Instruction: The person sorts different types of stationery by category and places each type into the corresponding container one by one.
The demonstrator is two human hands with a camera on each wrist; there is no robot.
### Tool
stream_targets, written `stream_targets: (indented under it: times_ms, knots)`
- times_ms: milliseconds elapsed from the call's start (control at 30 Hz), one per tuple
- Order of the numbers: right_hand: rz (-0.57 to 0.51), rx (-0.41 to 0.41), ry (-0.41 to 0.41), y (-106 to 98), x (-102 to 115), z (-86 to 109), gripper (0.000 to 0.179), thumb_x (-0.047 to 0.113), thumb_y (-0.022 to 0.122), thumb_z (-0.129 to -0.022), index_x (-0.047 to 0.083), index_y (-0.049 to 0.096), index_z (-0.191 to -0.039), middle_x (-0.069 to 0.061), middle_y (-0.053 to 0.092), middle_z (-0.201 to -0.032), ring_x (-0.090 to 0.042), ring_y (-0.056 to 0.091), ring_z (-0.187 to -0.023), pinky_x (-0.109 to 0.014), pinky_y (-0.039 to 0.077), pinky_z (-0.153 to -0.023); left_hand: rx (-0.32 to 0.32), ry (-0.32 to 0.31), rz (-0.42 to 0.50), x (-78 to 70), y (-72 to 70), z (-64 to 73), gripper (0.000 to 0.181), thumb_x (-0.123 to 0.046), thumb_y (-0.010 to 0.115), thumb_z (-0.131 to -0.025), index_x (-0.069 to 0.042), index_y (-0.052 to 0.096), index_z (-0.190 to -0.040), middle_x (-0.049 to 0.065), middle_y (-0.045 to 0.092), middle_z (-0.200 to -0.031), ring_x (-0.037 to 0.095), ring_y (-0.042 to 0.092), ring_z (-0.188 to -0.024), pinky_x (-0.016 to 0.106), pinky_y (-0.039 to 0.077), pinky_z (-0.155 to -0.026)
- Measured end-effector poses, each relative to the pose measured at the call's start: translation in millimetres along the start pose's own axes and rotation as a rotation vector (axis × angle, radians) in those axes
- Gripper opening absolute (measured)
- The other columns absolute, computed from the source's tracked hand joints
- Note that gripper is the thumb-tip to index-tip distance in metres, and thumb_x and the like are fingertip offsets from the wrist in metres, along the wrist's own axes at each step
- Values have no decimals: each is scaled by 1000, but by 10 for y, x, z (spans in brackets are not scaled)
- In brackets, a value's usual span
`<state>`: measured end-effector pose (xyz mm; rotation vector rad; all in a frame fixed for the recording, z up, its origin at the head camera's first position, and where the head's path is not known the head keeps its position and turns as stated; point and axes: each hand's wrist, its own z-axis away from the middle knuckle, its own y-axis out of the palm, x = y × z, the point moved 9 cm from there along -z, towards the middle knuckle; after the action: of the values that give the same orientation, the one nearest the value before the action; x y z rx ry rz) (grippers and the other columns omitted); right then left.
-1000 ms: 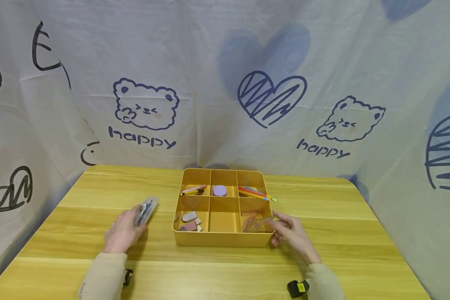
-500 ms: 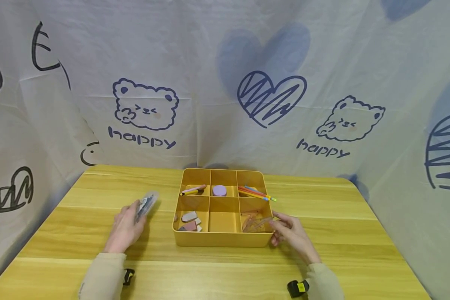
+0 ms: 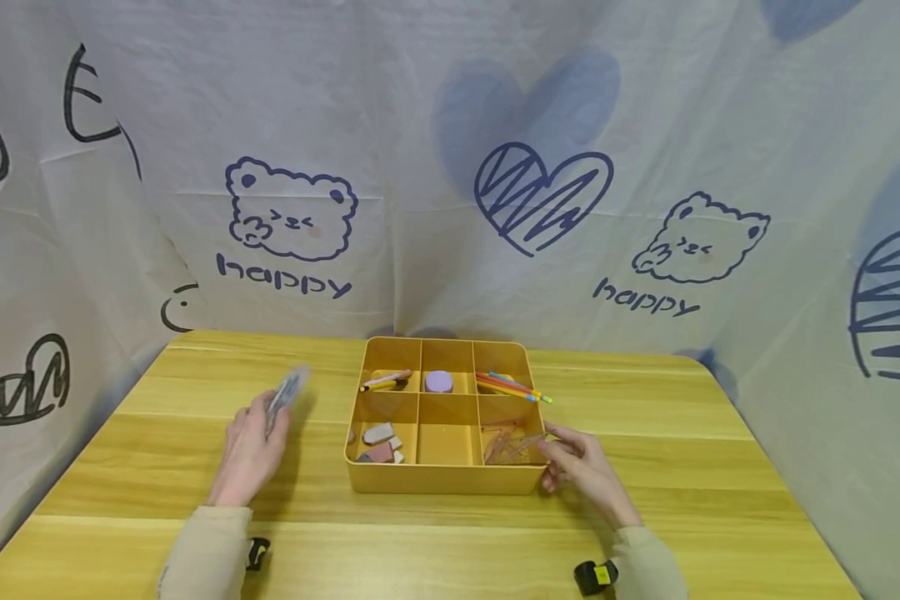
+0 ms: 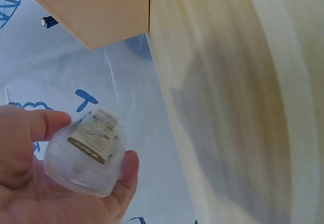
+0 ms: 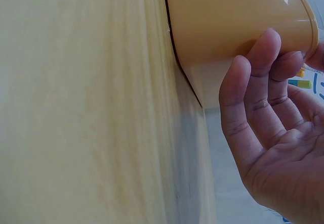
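Observation:
In the head view my left hand point(image 3: 246, 457) is raised left of a yellow six-compartment organizer box point(image 3: 446, 480), holding a clear plastic case. The left wrist view shows this translucent case point(image 4: 83, 155) between thumb and fingers, a printed label with a dark band on its face. What lies inside the case is blurred. My right hand point(image 3: 587, 477) holds the box at its front right corner. Seen from the right wrist, fingertips point(image 5: 266, 44) rest against the outer wall, and the thumb is at the rim, mostly out of frame.
Erasers point(image 3: 378, 442) lie in the front left compartment, clear rulers point(image 3: 510, 446) in the front right. Behind are pens point(image 3: 385, 382), a lilac round item point(image 3: 439, 382) and several pencils point(image 3: 513, 387), whose ends reach over the box's right side. A printed cloth point(image 3: 435, 167) hangs behind the wooden table point(image 3: 667, 425).
My left hand has lifted the clear case and tilted it more upright, with its far end moving up and slightly left. The right hand and the box stay put.

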<state>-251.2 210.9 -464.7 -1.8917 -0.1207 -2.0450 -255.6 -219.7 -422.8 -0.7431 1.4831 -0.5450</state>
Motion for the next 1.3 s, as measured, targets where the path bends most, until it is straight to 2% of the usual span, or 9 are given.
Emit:
stream_targets:
  times_ms: [100,200,333,533,667,800,1033,1300]
  knots:
    - [-1,-1,3,-3,-1,1,68,23,55,-104,-15,25,-152,10,71,-80,-7,65,-63,-26,61,-64,-38,0,17,-12,-33,5,56,-29,34,-109,8,33,-150,36,52,-121,48,49,-111,52,45,-81]
    - [-3,-1,6,-4,0,3,68,23,55,-104,-15,25,-152,10,72,-82,-7,65,-63,-27,61,-64,-77,10,36,-34,-70,11,56,-30,33,-109,7,35,-149,34,52,-119,46,48,-109,52,45,-81]
    - [-4,-1,7,-4,1,6,68,23,55,-104,-15,25,-152,10,72,-82,-7,65,-63,-26,61,-63,-115,14,64,-64,-102,15,56,-32,34,-109,5,36,-149,34,51,-122,44,48,-110,52,45,-83]
    - [-12,4,4,2,2,5,68,23,55,-104,-15,25,-152,10,71,-81,-7,65,-63,-26,61,-64,-163,13,96,-110,-142,20,54,-34,38,-108,1,38,-150,30,52,-126,39,48,-108,43,42,-79]
    - [-12,4,2,2,2,6,68,23,55,-104,-14,25,-152,10,71,-81,-7,65,-63,-26,61,-64,-196,22,109,-150,-172,36,53,-34,42,-107,-1,41,-149,28,52,-127,36,49,-105,41,42,-79]
    - [-14,6,0,4,-1,4,68,22,55,-104,-15,24,-152,10,71,-80,-7,65,-63,-26,61,-63,-216,45,121,-202,-184,56,52,-34,45,-107,-2,43,-148,28,53,-130,36,51,-106,43,44,-81]
    - [-17,8,-3,7,-4,-5,68,21,55,-104,-15,24,-152,10,71,-78,-7,65,-63,-26,61,-63,-209,64,125,-325,-168,86,52,-33,50,-105,-4,45,-147,28,51,-135,36,53,-107,43,47,-83]
    - [-15,8,-9,9,-2,-9,67,21,54,-104,-16,24,-152,9,68,-74,-7,65,-62,-26,61,-63,-243,167,130,-510,-135,129,47,-25,59,-102,-1,52,-141,26,57,-125,34,56,-103,34,47,-79]
